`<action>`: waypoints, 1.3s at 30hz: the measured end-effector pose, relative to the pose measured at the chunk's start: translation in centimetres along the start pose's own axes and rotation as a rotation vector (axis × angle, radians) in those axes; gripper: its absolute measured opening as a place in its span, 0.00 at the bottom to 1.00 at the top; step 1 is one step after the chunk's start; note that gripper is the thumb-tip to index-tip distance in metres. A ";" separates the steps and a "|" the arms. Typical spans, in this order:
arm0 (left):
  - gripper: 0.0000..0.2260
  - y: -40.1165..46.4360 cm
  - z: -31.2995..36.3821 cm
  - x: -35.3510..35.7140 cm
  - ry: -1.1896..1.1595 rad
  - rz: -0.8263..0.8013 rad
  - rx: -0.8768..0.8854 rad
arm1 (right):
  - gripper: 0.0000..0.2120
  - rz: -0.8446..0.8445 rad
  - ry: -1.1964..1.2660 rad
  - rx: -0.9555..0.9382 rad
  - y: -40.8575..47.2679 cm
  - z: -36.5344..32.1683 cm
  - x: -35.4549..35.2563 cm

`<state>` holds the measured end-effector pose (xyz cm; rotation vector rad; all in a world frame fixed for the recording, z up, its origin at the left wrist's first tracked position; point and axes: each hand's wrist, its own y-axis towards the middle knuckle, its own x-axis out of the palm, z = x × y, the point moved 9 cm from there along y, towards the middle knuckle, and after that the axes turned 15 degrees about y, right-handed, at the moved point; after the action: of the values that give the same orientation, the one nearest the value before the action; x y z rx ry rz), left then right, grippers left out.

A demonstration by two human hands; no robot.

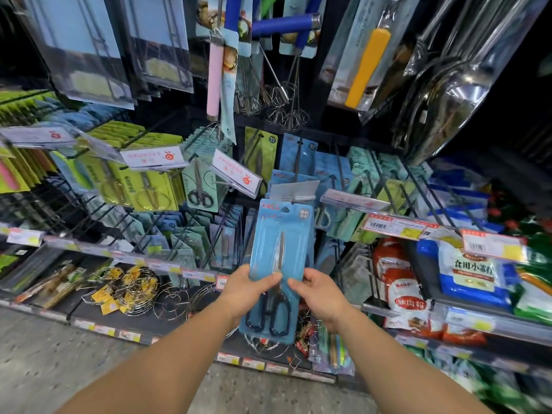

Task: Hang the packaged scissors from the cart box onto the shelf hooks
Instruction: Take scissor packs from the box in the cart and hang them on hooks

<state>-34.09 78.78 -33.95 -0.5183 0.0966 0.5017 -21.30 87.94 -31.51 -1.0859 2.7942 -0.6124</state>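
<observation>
Head cam, the only view here: both hands are on one blue scissors pack (280, 264), held upright in front of the shelf. Left hand (248, 289) pinches the left edge, thumb across the front of the blister, fingers behind. Right hand (321, 294) does the same on the right edge, thumb tip near the scissor pivot. So each grip is closed on the card, about halfway up, with the black handles hanging below the hands and the blade tip pointing up above them.

The hang hole at the top of the card sits right under the grey price-tag flap (294, 189) at the end of the shelf hook (297, 165), where matching blue packs (298, 156) already hang. I can't tell if the hole is on the hook tip yet.

My take on doing this bit well: keep the card square to the hook, lift that flap out of the way with the card's top edge, and guide the hole over the tip before pushing back. Holding it mid-card means the top can flex, so go slow. No cart box in shot.
</observation>
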 end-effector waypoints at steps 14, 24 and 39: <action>0.31 2.8 2.0 0.8 0.149 0.001 -0.116 | 0.14 0.240 -0.370 0.026 3.0 -1.7 -1.5; 0.40 1.9 1.2 -1.2 0.456 0.024 -0.131 | 0.31 0.358 -0.543 0.244 4.8 -0.5 -2.3; 0.32 0.8 6.2 6.0 1.466 -0.012 0.364 | 0.36 0.533 -0.927 0.196 -4.5 0.2 -7.4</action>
<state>-29.46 85.10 -30.20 -0.4329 1.5530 -0.0060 -12.89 89.76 -30.43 -0.3755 1.9991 -0.2151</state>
